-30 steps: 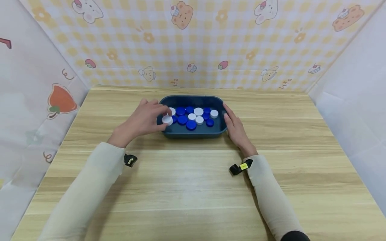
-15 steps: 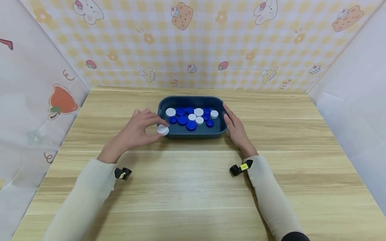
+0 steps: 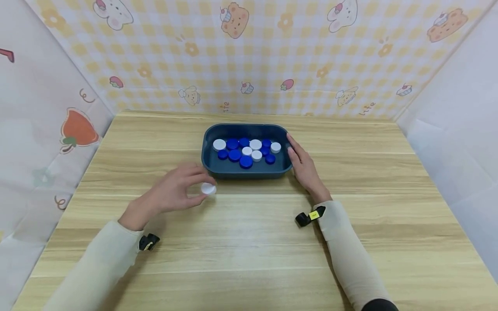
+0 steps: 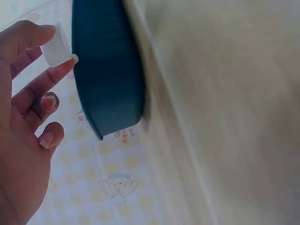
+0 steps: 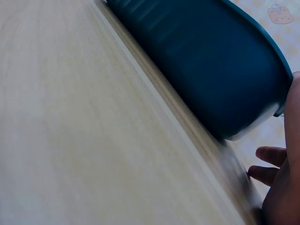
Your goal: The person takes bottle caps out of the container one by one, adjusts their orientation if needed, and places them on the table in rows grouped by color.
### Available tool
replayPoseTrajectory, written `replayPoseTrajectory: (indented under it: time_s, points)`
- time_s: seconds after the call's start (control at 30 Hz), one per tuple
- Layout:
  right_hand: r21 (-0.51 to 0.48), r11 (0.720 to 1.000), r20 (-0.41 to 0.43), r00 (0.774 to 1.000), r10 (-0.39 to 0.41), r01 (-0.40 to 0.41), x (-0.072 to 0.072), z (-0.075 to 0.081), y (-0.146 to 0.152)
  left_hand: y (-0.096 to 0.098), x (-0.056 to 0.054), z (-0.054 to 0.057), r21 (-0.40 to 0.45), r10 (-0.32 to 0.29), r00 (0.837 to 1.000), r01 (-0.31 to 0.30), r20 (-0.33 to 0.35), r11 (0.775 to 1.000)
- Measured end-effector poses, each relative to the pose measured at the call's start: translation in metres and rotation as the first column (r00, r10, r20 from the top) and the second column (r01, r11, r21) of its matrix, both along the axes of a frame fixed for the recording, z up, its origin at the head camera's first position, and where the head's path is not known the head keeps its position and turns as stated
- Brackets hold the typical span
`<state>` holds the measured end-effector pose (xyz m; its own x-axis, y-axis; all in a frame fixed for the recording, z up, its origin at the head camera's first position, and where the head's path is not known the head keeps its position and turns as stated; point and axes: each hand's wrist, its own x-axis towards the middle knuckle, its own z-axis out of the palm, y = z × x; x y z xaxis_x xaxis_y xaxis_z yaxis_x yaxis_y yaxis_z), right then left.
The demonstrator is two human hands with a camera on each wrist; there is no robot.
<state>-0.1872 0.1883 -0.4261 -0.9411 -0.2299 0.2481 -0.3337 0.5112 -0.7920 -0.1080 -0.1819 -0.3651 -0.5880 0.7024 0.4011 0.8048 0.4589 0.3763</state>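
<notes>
My left hand [image 3: 171, 190] pinches a white round bottle cap [image 3: 208, 188] between thumb and fingertips, above the table in front of the tray's left front corner. The left wrist view shows the cap [image 4: 56, 48] edge-on, with the other fingers loosely bent below it. A dark blue oblong tray [image 3: 249, 175] holds several blue caps [image 3: 234, 155] and several white caps [image 3: 219, 144], scattered in a single layer. At the tray's right end, my right hand [image 3: 305, 170] touches the rim with fairly straight fingers; two of its fingers hang apart from the wall in the right wrist view.
The tray stands on a wood-grain table [image 3: 241, 242], toward its back edge. Behind it rises a yellow checked backdrop [image 3: 256, 56] with cartoon prints. Pale sheets [image 3: 35, 142] flank both sides. Each wrist wears a small black camera [image 3: 149, 242].
My left hand has lifted the white cap out over the tray's left end and brought it toward the front, above the table. The right hand and tray have stayed in place.
</notes>
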Motion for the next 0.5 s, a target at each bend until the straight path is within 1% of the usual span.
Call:
replayPoseTrajectory:
  time_s: [0.17,0.33,0.5]
  points:
    - [-0.001,1.000,-0.001,1.000,0.001,-0.001,0.000,0.000,0.000,0.005,0.007,-0.010,-0.056,-0.026,1.000,0.027,0.005,0.998]
    - [0.002,1.000,-0.002,1.000,0.003,-0.003,0.000,0.000,0.001,0.009,0.008,-0.021,-0.119,-0.034,0.999,0.034,0.005,0.992]
    - [0.001,1.000,-0.003,1.000,0.002,-0.002,-0.001,-0.001,0.001,0.010,0.009,-0.024,-0.180,-0.021,0.999,0.029,0.046,0.983]
